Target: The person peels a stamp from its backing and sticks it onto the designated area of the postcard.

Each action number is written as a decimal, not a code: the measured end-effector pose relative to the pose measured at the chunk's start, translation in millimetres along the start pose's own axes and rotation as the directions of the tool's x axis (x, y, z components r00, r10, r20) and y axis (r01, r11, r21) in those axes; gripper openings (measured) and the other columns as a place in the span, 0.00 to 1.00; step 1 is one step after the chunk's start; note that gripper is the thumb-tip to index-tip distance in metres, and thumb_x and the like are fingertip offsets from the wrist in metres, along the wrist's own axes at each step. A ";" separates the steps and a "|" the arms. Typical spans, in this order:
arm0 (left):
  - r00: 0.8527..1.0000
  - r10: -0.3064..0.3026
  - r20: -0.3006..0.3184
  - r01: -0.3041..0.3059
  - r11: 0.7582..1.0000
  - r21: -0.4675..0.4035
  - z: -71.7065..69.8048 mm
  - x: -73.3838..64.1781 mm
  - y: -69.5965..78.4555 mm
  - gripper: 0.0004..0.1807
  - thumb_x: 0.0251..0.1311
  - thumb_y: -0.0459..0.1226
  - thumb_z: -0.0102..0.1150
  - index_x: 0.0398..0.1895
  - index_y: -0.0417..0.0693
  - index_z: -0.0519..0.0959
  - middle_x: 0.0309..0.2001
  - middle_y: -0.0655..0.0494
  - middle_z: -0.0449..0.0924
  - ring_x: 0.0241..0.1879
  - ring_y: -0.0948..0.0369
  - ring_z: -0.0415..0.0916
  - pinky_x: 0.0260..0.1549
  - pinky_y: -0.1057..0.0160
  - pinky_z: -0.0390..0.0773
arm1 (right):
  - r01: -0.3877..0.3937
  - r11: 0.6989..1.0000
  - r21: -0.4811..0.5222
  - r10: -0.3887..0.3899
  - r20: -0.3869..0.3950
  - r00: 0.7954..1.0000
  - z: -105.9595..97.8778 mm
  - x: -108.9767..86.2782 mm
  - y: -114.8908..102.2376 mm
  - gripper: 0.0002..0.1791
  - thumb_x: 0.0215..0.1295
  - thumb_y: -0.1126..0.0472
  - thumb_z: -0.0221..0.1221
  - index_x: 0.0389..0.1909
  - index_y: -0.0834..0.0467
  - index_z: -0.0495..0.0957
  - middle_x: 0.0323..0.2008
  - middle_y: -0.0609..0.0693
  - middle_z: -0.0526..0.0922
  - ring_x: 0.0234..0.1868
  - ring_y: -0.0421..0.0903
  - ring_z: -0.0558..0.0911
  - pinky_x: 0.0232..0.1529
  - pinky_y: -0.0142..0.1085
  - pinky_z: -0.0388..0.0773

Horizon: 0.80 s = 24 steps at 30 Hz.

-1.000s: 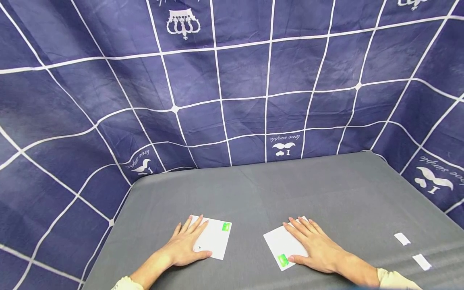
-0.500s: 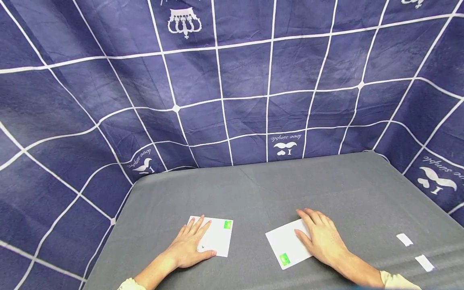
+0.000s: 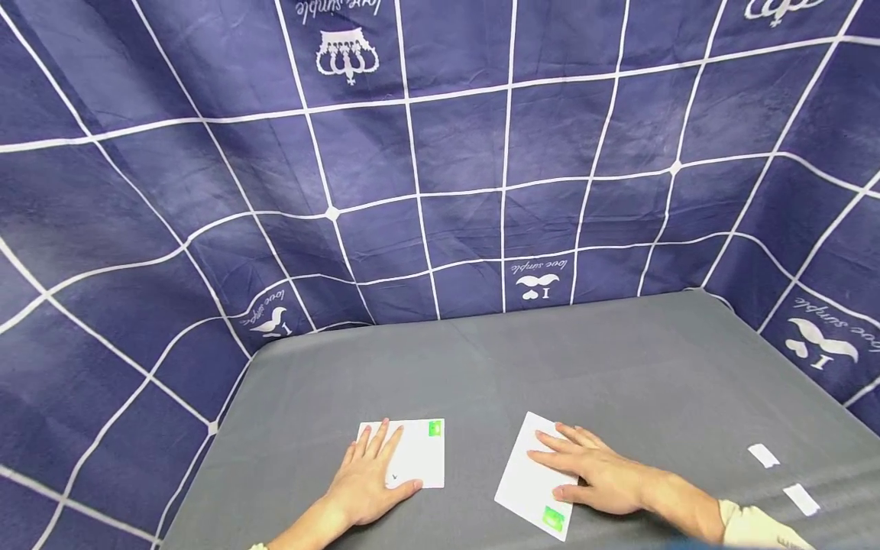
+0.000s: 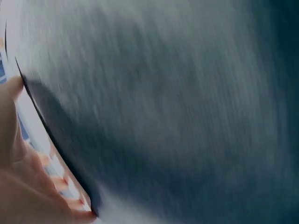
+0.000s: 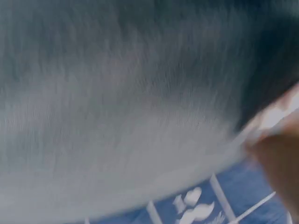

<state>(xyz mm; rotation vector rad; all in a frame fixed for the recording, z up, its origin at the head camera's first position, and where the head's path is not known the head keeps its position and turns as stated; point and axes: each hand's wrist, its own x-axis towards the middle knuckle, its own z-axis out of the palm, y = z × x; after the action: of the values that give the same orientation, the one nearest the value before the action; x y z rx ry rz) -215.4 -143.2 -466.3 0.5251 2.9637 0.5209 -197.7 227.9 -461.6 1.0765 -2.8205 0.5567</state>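
Two flat white rectangular pieces, each with a green corner label, lie on the grey surface in the head view. On the left white piece (image 3: 422,457), the left hand (image 3: 366,480) rests with spread, straight fingers, its thumb along the near edge and its palm to the left of the piece. Fingers of the right hand (image 3: 596,475) reach over the right side of the right white piece (image 3: 522,480), with the thumb beside its green label. That piece lies turned at a slant. In the left wrist view, the left thumb (image 4: 14,87) touches the piece's thin dark edge.
A grey cloth-covered surface (image 3: 474,382) lies under both pieces. Two small white strips (image 3: 763,456) are stuck on it at the right. A dark blue curtain with white grid lines (image 3: 467,221) stands behind and at both sides.
The right hand shifted to the piece's right side, then reached over it again; the right piece has turned counterclockwise. The left hand and its piece have turned slightly counterclockwise too.
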 end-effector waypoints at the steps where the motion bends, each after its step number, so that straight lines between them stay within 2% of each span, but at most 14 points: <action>1: 1.000 -0.012 -0.005 0.012 1.000 0.001 1.2 -1.0 3.1 0.48 0.53 0.65 0.55 0.69 0.42 0.62 0.70 0.38 0.54 0.67 0.36 0.48 0.59 0.35 0.51 | -0.066 0.997 0.026 0.067 -0.026 0.997 2.0 0.7 -4.0 0.28 0.66 0.46 0.56 0.65 0.51 0.70 0.63 0.59 0.68 0.61 0.67 0.65 0.59 0.55 0.54; 2: 1.000 -0.027 -0.011 0.027 1.000 0.002 2.5 -2.2 6.2 0.48 0.53 0.65 0.54 0.69 0.42 0.62 0.70 0.38 0.54 0.67 0.36 0.48 0.59 0.36 0.51 | -0.152 0.988 0.037 0.154 -0.048 0.987 5.4 1.8 -10.3 0.29 0.65 0.44 0.56 0.64 0.52 0.70 0.63 0.60 0.69 0.61 0.67 0.65 0.59 0.57 0.54; 3: 0.999 -0.038 -0.019 0.038 0.999 0.000 3.5 -3.0 9.3 0.49 0.53 0.66 0.55 0.69 0.42 0.62 0.70 0.38 0.55 0.67 0.36 0.48 0.59 0.36 0.51 | -0.241 0.970 0.039 0.243 -0.064 0.968 9.9 3.4 -17.9 0.31 0.65 0.41 0.55 0.64 0.53 0.70 0.62 0.62 0.68 0.61 0.68 0.65 0.58 0.60 0.54; 5: 0.998 -0.059 -0.035 0.059 0.998 -0.009 5.9 -3.8 14.9 0.50 0.52 0.66 0.54 0.69 0.42 0.61 0.70 0.38 0.55 0.67 0.36 0.49 0.59 0.36 0.51 | -0.388 0.922 0.006 0.388 -0.055 0.920 18.5 7.5 -33.0 0.36 0.63 0.34 0.51 0.66 0.51 0.68 0.63 0.63 0.66 0.62 0.68 0.63 0.55 0.67 0.54; 6: 0.997 -0.066 -0.042 0.066 0.998 -0.014 6.5 -4.0 17.4 0.50 0.52 0.67 0.54 0.70 0.42 0.61 0.70 0.39 0.55 0.67 0.36 0.49 0.59 0.37 0.52 | -0.428 0.903 -0.031 0.427 -0.040 0.903 22.3 9.6 -38.8 0.38 0.61 0.30 0.49 0.67 0.48 0.67 0.64 0.63 0.64 0.63 0.67 0.62 0.56 0.68 0.52; 7: 0.996 -0.072 -0.054 0.072 0.997 -0.017 7.1 -3.8 19.1 0.51 0.51 0.67 0.54 0.70 0.42 0.60 0.69 0.39 0.56 0.66 0.36 0.50 0.59 0.37 0.53 | -0.442 0.895 -0.064 0.441 -0.022 0.897 25.2 11.5 -43.0 0.40 0.60 0.28 0.48 0.67 0.47 0.66 0.65 0.63 0.63 0.64 0.67 0.61 0.56 0.68 0.51; 9: 0.993 -0.091 -0.074 0.089 0.996 -0.022 7.4 -3.5 21.1 0.52 0.50 0.68 0.55 0.70 0.42 0.60 0.69 0.40 0.57 0.66 0.37 0.52 0.59 0.37 0.54 | -0.425 0.900 -0.097 0.427 -0.003 0.904 28.7 14.5 -46.7 0.41 0.57 0.26 0.48 0.67 0.45 0.66 0.66 0.62 0.62 0.65 0.66 0.60 0.58 0.68 0.49; 12: 0.989 -0.112 -0.100 0.113 0.994 0.001 5.7 -3.2 19.8 0.54 0.46 0.68 0.58 0.70 0.43 0.60 0.68 0.40 0.59 0.65 0.37 0.54 0.57 0.36 0.54 | -0.332 0.937 -0.106 0.332 -0.020 0.943 27.9 16.1 -43.0 0.41 0.57 0.27 0.50 0.66 0.47 0.68 0.66 0.63 0.63 0.65 0.66 0.61 0.59 0.66 0.49; 15: 0.989 -0.124 -0.083 0.126 0.992 0.019 2.9 -4.0 16.2 0.56 0.42 0.67 0.62 0.70 0.43 0.59 0.68 0.40 0.59 0.65 0.37 0.54 0.56 0.34 0.53 | -0.271 0.961 -0.064 0.268 -0.045 0.962 24.2 15.5 -36.6 0.38 0.61 0.31 0.52 0.65 0.51 0.69 0.64 0.63 0.65 0.64 0.67 0.62 0.60 0.63 0.50; 17: 0.991 -0.122 -0.057 0.122 0.992 0.010 1.5 -4.4 14.0 0.58 0.40 0.67 0.63 0.71 0.43 0.59 0.68 0.39 0.58 0.65 0.37 0.53 0.56 0.34 0.54 | -0.276 0.961 -0.023 0.274 -0.059 0.960 22.1 15.5 -33.4 0.35 0.64 0.35 0.52 0.65 0.53 0.69 0.64 0.62 0.66 0.64 0.67 0.62 0.60 0.62 0.50; 19: 0.992 -0.123 -0.028 0.122 0.992 -0.011 -0.4 -4.4 11.5 0.60 0.38 0.68 0.65 0.71 0.44 0.58 0.69 0.38 0.56 0.65 0.37 0.52 0.56 0.34 0.54 | -0.319 0.948 0.009 0.319 -0.076 0.945 21.3 15.6 -32.0 0.34 0.65 0.37 0.53 0.65 0.54 0.69 0.63 0.62 0.67 0.64 0.67 0.62 0.60 0.63 0.50; 21: 0.992 -0.127 -0.011 0.127 0.991 -0.034 -2.7 -4.0 8.4 0.62 0.35 0.68 0.66 0.72 0.45 0.57 0.69 0.37 0.55 0.66 0.37 0.52 0.56 0.34 0.54 | -0.371 0.929 0.021 0.371 -0.080 0.925 21.7 15.9 -32.5 0.36 0.63 0.35 0.53 0.65 0.54 0.69 0.64 0.63 0.66 0.64 0.66 0.61 0.60 0.63 0.49; 22: 0.991 -0.132 -0.008 0.131 0.990 -0.042 -4.1 -3.8 6.5 0.63 0.34 0.68 0.67 0.72 0.45 0.57 0.69 0.36 0.55 0.66 0.36 0.52 0.56 0.34 0.54 | -0.380 0.925 0.005 0.380 -0.078 0.922 22.5 15.5 -32.9 0.38 0.62 0.33 0.53 0.65 0.53 0.69 0.64 0.63 0.66 0.64 0.66 0.62 0.59 0.64 0.50; 24: 0.990 -0.141 -0.003 0.141 0.989 -0.052 -6.5 -4.0 2.4 0.64 0.31 0.68 0.69 0.72 0.46 0.56 0.68 0.36 0.55 0.66 0.37 0.52 0.56 0.34 0.54 | -0.353 0.935 -0.027 0.351 -0.060 0.935 24.1 13.2 -32.0 0.42 0.58 0.29 0.52 0.66 0.53 0.68 0.64 0.64 0.65 0.64 0.67 0.62 0.58 0.65 0.52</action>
<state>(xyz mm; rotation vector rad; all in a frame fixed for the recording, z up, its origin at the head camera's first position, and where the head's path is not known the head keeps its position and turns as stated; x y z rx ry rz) -211.8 -144.6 -459.3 0.3059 2.9557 0.5842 -185.2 189.0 -471.6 0.5374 -2.9765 0.5439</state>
